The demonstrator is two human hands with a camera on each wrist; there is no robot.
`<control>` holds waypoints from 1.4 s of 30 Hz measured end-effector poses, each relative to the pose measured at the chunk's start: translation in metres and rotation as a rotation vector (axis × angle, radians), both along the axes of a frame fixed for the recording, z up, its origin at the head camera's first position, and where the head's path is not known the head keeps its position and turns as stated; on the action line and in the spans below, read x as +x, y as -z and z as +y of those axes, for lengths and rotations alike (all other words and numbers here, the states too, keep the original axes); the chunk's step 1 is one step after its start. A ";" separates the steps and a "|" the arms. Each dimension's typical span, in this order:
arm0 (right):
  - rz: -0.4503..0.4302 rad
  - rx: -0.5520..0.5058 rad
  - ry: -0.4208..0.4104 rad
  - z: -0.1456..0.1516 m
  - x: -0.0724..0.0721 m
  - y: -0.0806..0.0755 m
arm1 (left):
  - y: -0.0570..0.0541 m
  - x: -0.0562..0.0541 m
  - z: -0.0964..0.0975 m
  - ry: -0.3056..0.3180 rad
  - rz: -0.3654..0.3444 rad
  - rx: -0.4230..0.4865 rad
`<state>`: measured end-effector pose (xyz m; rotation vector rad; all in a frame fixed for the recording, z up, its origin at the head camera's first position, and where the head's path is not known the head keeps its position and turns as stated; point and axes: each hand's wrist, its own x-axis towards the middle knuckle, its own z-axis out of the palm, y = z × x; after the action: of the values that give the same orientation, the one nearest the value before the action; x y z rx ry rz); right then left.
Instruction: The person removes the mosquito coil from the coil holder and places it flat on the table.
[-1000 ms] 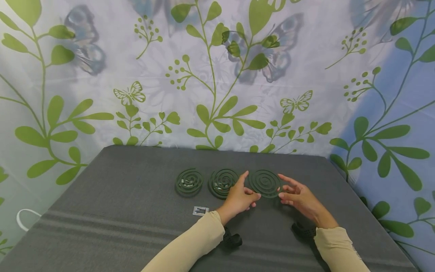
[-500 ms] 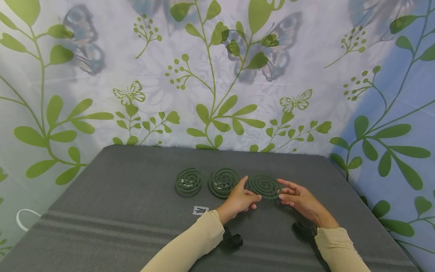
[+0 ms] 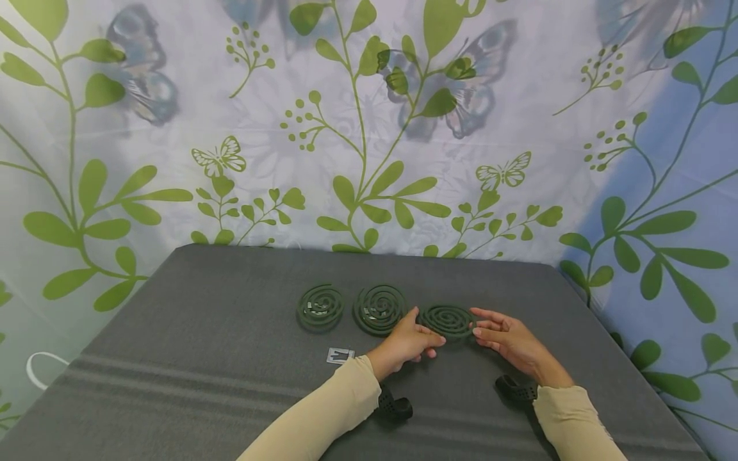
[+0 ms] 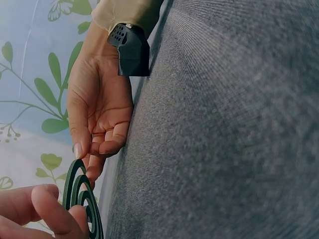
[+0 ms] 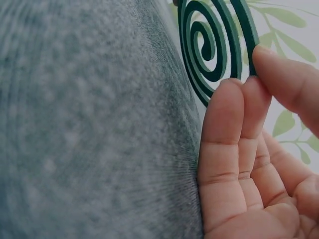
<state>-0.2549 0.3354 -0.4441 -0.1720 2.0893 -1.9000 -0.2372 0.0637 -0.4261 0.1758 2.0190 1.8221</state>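
A dark green mosquito coil [image 3: 448,317] is held just over the grey table, tilted nearly flat. My left hand [image 3: 405,340] pinches its left edge, and my right hand [image 3: 508,339] pinches its right edge between thumb and fingers. In the right wrist view the thumb and fingertips grip the outer ring of the coil [image 5: 236,55]. The left wrist view shows the coil [image 4: 74,188] almost edge-on, reaching from the left fingers up to the right hand [image 4: 99,109]. To the left lie a middle coil [image 3: 359,314] and a far-left coil [image 3: 302,314].
Small silvery pieces show through the gaps of both lying coils. A flat metal coil stand [image 3: 339,356] lies in front of them. Black wrist camera mounts [image 3: 394,406] sit under the forearms. A leaf-printed curtain [image 3: 265,192] hangs behind the grey table [image 3: 173,384].
The held coil has tipped from facing the head camera to nearly flat and come slightly lower. Both hands keep their pinch and sink a little. The other coils and the stand stay put.
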 end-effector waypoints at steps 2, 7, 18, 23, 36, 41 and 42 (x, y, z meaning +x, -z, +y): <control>0.001 0.015 0.005 0.000 0.000 0.000 | 0.000 0.001 0.000 0.000 -0.006 -0.004; 0.014 0.046 0.013 -0.002 0.000 0.001 | 0.001 0.001 -0.001 0.011 -0.022 -0.012; 0.044 0.098 0.025 -0.007 0.003 0.000 | 0.004 0.003 0.001 0.016 -0.063 -0.003; 0.042 0.103 0.050 -0.009 0.005 -0.001 | 0.005 0.004 0.002 0.024 -0.088 0.007; 0.041 0.139 0.137 -0.009 0.005 0.003 | 0.005 0.006 0.003 0.055 -0.041 -0.040; 0.042 0.152 0.161 -0.009 0.006 0.004 | 0.001 0.006 0.003 0.105 0.035 -0.093; 0.043 0.151 0.160 -0.008 0.005 0.004 | -0.001 0.006 0.002 0.114 0.048 -0.099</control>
<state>-0.2494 0.3269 -0.4482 -0.0122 2.3280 -1.8288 -0.2316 0.0657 -0.4252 0.3026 2.0818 1.6596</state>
